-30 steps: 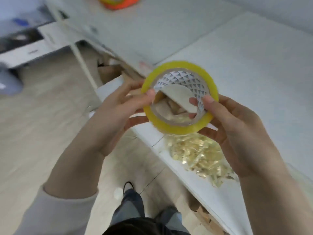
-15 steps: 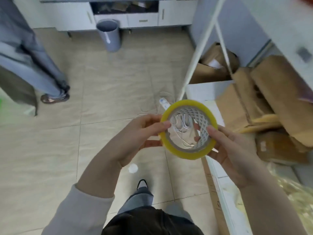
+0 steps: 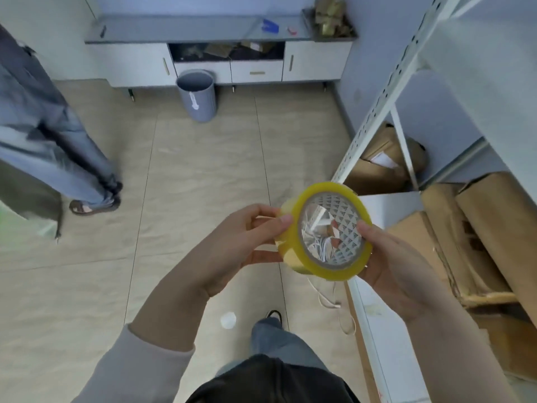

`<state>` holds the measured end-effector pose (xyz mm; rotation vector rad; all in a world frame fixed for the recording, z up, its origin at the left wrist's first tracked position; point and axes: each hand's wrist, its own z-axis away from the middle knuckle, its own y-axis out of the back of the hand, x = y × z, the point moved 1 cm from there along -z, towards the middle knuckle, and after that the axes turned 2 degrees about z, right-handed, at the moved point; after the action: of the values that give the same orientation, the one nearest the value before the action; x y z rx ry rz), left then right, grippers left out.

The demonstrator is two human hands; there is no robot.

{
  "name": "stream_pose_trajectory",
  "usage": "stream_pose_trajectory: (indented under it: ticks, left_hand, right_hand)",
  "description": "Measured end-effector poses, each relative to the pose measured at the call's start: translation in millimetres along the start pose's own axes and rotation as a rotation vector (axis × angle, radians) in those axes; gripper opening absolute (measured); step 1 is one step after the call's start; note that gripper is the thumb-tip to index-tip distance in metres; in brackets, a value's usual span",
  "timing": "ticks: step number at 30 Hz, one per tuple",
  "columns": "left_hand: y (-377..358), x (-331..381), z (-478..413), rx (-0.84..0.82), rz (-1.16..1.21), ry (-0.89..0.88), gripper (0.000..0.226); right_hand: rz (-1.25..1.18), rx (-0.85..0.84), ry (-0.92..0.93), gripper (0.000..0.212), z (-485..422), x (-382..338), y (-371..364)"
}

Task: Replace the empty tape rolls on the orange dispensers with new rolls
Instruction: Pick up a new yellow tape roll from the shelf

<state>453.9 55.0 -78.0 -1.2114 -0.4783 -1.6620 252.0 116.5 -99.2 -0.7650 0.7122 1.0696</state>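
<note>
Both grips are closing on the yellow tape roll (image 3: 328, 231), left hand (image 3: 232, 251) pinching its rim and right hand (image 3: 398, 266) cupping it over the floor (image 3: 203, 175) beside the shelf (image 3: 380, 205), where a loose pinch is risking a drop.

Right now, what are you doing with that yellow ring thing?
A person is holding a round yellow roll of clear tape up in front of them with both bare hands. The left hand pinches its left edge and the right hand cups its right side. It's a roll for a dispenser, but no orange dispenser is in view here. Behind it are a grey bin and brown cardboard boxes.
</note>
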Motion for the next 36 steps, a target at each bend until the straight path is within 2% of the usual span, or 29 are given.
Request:
stream_pose_trajectory:
  ticks: [3, 7, 13, 17, 21, 23, 25, 27, 30, 32, 34, 36]
  left_hand:
    - [-4, 31, -31, -0.031, 0.007, -0.036, 0.042]
    - [-15, 63, -71, -0.077, 0.052, -0.07, 0.036]
    - [-53, 118, -128, -0.239, 0.129, -0.111, 0.05]
    - [-88, 164, -169, -0.409, 0.116, -0.189, 0.046]
    - [-118, 209, -203, -0.589, 0.112, -0.278, 0.042]
    - [-132, 226, -216, -0.666, 0.094, -0.308, 0.047]
    - [-149, 236, -225, -0.733, 0.07, -0.323, 0.053]
    - [-167, 236, -231, -0.814, 0.047, -0.314, 0.057]
    - [-186, 234, -235, -0.979, -0.002, -0.281, 0.062]
    - [-194, 241, -243, -1.085, -0.074, -0.3, 0.058]
    - [-202, 253, -259, -1.109, -0.162, -0.455, 0.046]
    - [-216, 262, -276, -1.075, -0.223, -0.65, 0.041]
  right_hand:
    - [-0.048, -0.038, 0.045, 0.055, -28, -28, 5]
    - [-0.112, -0.079, 0.089, 0.041, -55, -64, 14]
    - [-0.279, -0.032, 0.178, 0.037, -76, -114, 26]
    - [-0.315, 0.175, 0.318, 0.039, -82, -155, 41]
    - [-0.183, 0.543, 0.558, 0.047, -65, -189, 40]
    - [-0.056, 0.74, 0.72, 0.064, -51, -202, 31]
    - [0.126, 0.867, 0.84, 0.08, -42, -214, 21]
    - [0.276, 0.96, 0.882, 0.078, -41, -221, 15]
    - [0.349, 1.159, 0.875, 0.065, -40, -222, 22]
    - [0.333, 1.233, 0.85, 0.062, -29, -224, 33]
    - [0.291, 1.232, 0.821, 0.066, -13, -226, 48]
    - [0.263, 1.139, 0.796, 0.063, 3, -229, 64]
